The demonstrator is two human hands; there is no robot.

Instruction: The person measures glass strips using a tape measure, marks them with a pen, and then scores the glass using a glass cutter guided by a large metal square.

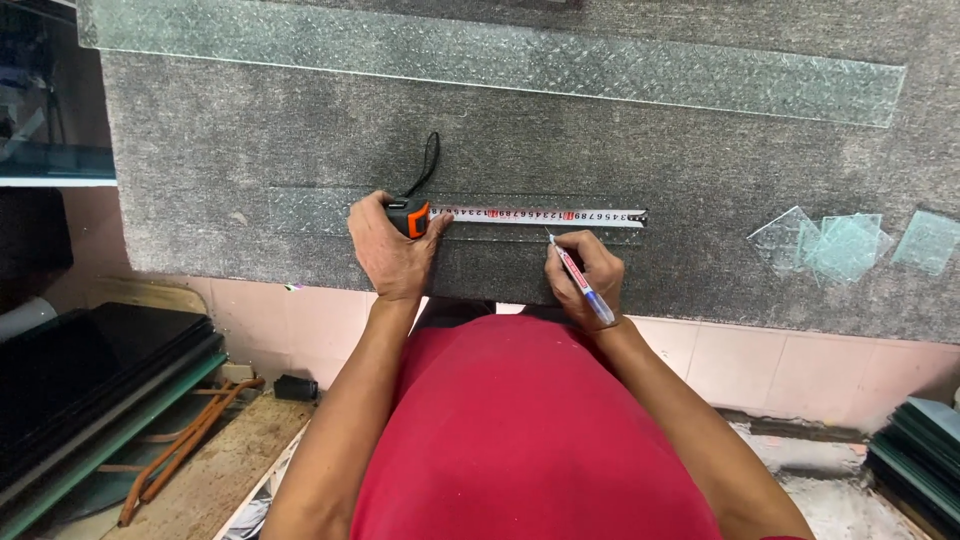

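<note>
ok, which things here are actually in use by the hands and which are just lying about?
In use:
- left hand pressing the tape measure case
- tape blade pulled out along the clear glass strip
- right hand holding the marker pen, tip near the blade

Lying about:
- long patterned glass strip
- small glass offcuts
- dark stacked panes
- grey felt table

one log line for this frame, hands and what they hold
left hand: holds tape measure, blade along glass strip | right hand: marker pen, tip by blade | surface: grey felt table
</note>
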